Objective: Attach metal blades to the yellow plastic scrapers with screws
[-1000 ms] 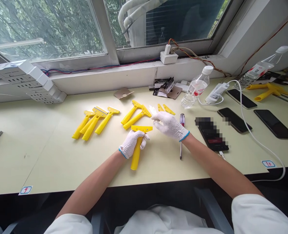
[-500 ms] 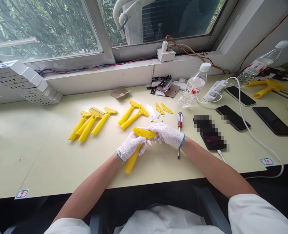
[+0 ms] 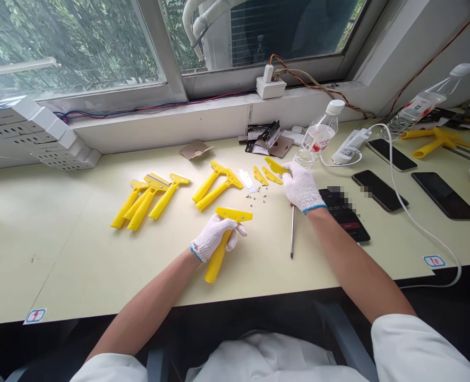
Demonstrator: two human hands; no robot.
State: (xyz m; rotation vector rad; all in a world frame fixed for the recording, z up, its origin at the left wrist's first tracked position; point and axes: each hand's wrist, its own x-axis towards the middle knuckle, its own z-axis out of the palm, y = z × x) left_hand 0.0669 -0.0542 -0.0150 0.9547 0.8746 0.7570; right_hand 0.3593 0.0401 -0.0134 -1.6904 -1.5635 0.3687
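Observation:
My gloved left hand (image 3: 214,237) is wrapped round the handle of a yellow scraper (image 3: 216,265), its head facing away from me. My gloved right hand (image 3: 302,187) pinches one end of a yellow scraper cover plate (image 3: 275,165), raised over the table. Below that plate lie two similar loose yellow plates (image 3: 272,175). White blades (image 3: 247,181) rest beside them, with several small screws (image 3: 254,198) scattered in front. A screwdriver (image 3: 292,233) lies on the table; the right hand hides most of its handle.
Several yellow scrapers (image 3: 147,199) lie to the left, and two more scrapers (image 3: 219,185) nearer the middle. A water bottle (image 3: 317,137) stands behind my right hand. Phones (image 3: 445,195) and a white cable (image 3: 421,223) occupy the right side. Cardboard (image 3: 196,149) lies near the sill.
My right hand has left the scraper head and moved right and away from me, now with a yellow plate in it. More screws lie on the table. My left hand stays put.

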